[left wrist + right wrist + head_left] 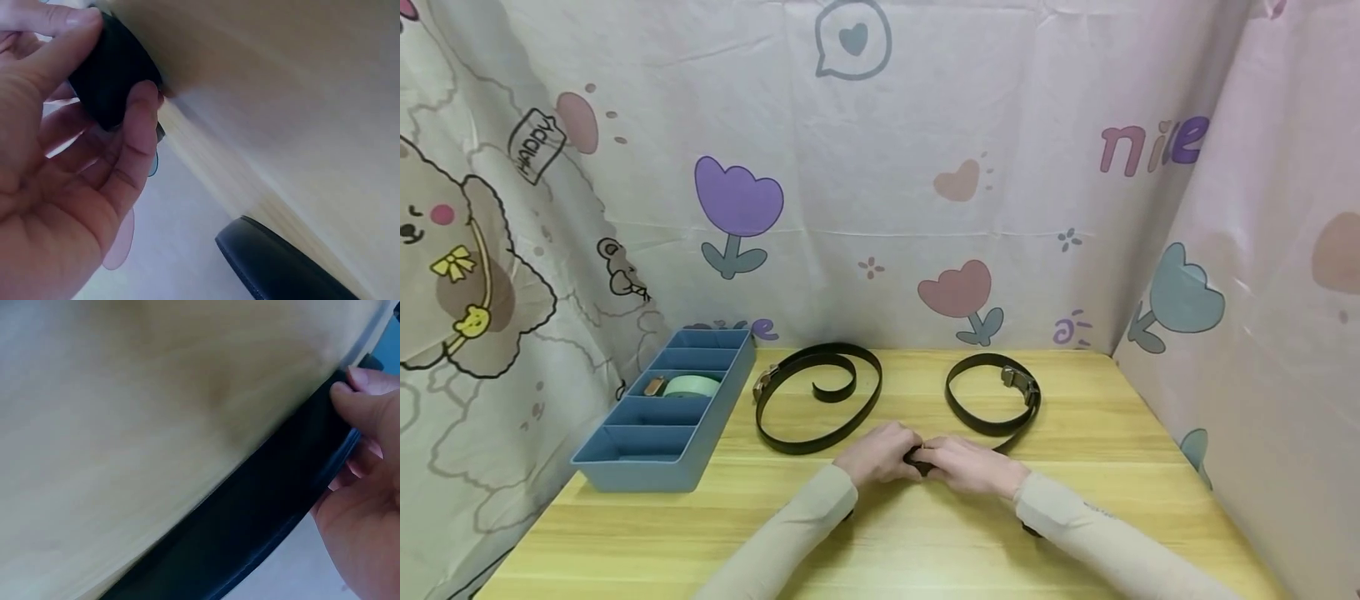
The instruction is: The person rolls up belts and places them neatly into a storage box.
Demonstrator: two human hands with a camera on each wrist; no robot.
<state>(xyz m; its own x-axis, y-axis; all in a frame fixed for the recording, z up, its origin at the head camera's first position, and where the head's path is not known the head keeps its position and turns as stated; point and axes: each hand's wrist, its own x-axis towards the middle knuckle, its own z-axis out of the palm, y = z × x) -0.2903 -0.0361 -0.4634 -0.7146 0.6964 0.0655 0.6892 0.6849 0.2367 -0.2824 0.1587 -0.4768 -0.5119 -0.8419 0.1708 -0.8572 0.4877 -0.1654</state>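
At the front middle of the table my hands meet over the free end of a black belt [992,427]. Its strap runs from my right hand [973,467] back to a loop with a metal buckle [1021,383]. My left hand [880,454] grips the curled end of the strap; in the left wrist view the fingers [139,134] bend around this dark piece [115,69]. In the right wrist view, my right thumb [356,406] lies on the strap's broad face [250,494], fingers behind it, pinching it.
A second black belt [820,446] lies loosely coiled at back left, its buckle [763,383] facing the tray. The blue divided tray [703,454] at left holds a pale green rolled belt [692,386] with a gold-coloured buckle. A printed cloth [865,183] hangs behind the table.
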